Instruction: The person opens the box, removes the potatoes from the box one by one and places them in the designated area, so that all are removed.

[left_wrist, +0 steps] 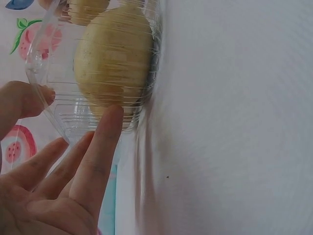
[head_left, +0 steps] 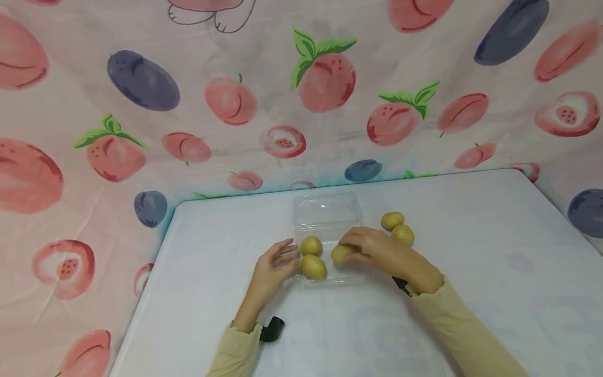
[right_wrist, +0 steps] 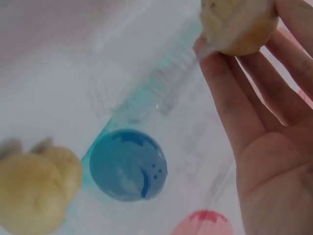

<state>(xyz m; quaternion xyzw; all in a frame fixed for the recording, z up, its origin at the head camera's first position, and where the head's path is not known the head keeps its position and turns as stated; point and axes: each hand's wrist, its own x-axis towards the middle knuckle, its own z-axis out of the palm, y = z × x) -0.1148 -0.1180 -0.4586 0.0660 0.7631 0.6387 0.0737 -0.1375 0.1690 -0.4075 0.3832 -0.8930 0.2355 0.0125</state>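
A clear plastic clamshell box (head_left: pixel 334 281) stands on the table with its lid (head_left: pixel 327 210) folded back, away from me. Two yellow potatoes, a rounder one (head_left: pixel 311 245) and a larger one (head_left: pixel 313 267), lie in its left half. My right hand (head_left: pixel 383 255) pinches another potato (head_left: pixel 341 254) between thumb and fingertips over the right half. In the right wrist view that potato (right_wrist: pixel 239 29) shows at the fingertips. My left hand (head_left: pixel 269 272) rests its fairly straight fingers against the box's left side. Seen from the left wrist, a fingertip (left_wrist: pixel 111 117) touches the ribbed wall beside the larger potato (left_wrist: pixel 115 58).
Two more potatoes, one farther back (head_left: pixel 392 220) and one nearer (head_left: pixel 403 235), lie to the right of the box, close to my right wrist. A white cloth covers the table (head_left: pixel 471 235). Behind it hangs a fruit-print curtain (head_left: pixel 264 52).
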